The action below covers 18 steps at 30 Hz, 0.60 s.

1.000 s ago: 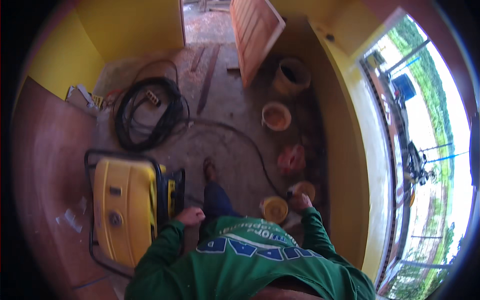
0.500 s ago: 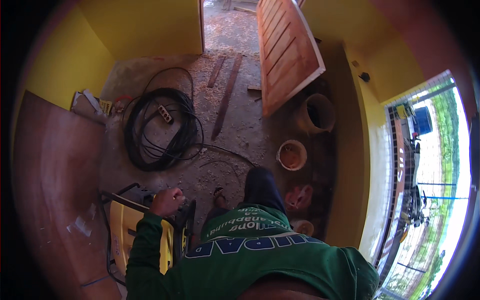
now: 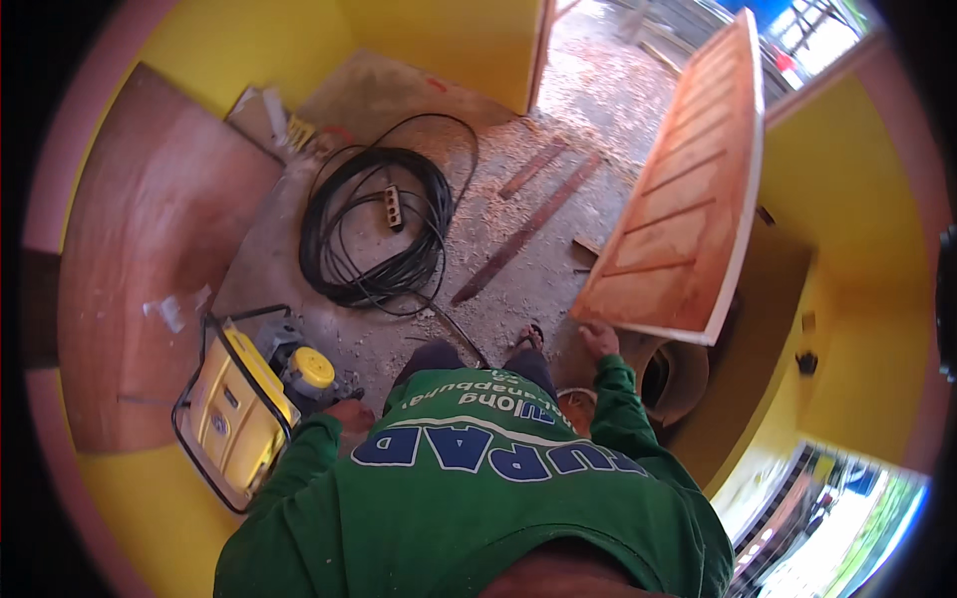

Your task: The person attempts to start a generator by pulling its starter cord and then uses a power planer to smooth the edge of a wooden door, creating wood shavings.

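My left hand point(image 3: 349, 412) hangs low beside a yellow portable machine point(image 3: 234, 404) with a black tube frame; its fingers are too indistinct to read. My right hand point(image 3: 601, 339) is by the lower corner of a wooden panelled door point(image 3: 678, 199), fingers apart and loosely bent; I cannot tell whether it touches the door. A coil of black cable point(image 3: 329, 267) with a power strip point(image 3: 393, 207) lies ahead on the dusty floor, and one line runs toward my feet.
A doorway point(image 3: 608, 60) shows shavings beyond. Dark wooden strips point(image 3: 523, 234) lie on the floor. A brown board point(image 3: 150, 249) stands at the left, with scraps point(image 3: 249, 120) behind it. Yellow walls surround me; containers point(image 3: 678, 384) sit at the right, near a grilled window point(image 3: 817, 528).
My view has moved forward and turned. The door now appears much closer, at my right hand. The yellow machine and my left hand are lower at my side, and my right hand has come into view.
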Each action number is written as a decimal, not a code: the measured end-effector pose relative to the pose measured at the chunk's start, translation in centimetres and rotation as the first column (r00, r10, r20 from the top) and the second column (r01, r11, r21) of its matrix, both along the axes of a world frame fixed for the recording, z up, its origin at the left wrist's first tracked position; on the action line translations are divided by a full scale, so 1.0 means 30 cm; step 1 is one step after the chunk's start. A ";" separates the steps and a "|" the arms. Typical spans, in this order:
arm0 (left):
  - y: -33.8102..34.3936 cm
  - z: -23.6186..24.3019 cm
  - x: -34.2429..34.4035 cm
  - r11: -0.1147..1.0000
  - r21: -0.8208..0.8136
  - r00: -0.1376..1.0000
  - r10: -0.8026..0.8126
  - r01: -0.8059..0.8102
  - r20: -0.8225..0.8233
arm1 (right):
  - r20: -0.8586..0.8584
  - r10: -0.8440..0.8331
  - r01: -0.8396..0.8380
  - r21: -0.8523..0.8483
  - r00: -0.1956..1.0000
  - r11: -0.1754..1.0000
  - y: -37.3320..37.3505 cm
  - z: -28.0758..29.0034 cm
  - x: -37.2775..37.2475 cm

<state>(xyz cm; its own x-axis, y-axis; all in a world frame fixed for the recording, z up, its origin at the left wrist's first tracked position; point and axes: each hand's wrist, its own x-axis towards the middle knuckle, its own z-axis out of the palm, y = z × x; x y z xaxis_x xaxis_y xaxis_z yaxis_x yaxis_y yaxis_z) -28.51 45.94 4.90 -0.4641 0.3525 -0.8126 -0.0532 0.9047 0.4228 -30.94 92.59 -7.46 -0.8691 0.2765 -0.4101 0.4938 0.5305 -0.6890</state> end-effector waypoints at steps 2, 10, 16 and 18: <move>0.001 -0.043 0.032 0.955 0.293 0.989 -0.011 0.054 -0.148 | 0.012 0.075 -0.074 -0.030 0.997 0.997 0.029 0.082 -0.154; 0.027 -0.458 0.045 0.854 0.162 0.836 0.519 -0.495 -0.179 | 0.075 0.500 -0.500 -0.020 0.863 0.866 0.079 -0.179 -0.264; 0.307 -0.421 -0.420 0.860 -0.055 0.843 0.509 -0.508 0.173 | 0.246 0.440 -0.409 -0.170 0.863 0.897 0.531 -0.585 0.050; 0.264 -0.564 -0.473 0.849 0.011 0.837 0.519 -0.529 0.173 | 0.351 0.418 -0.361 -0.219 0.838 0.906 0.572 -0.512 0.018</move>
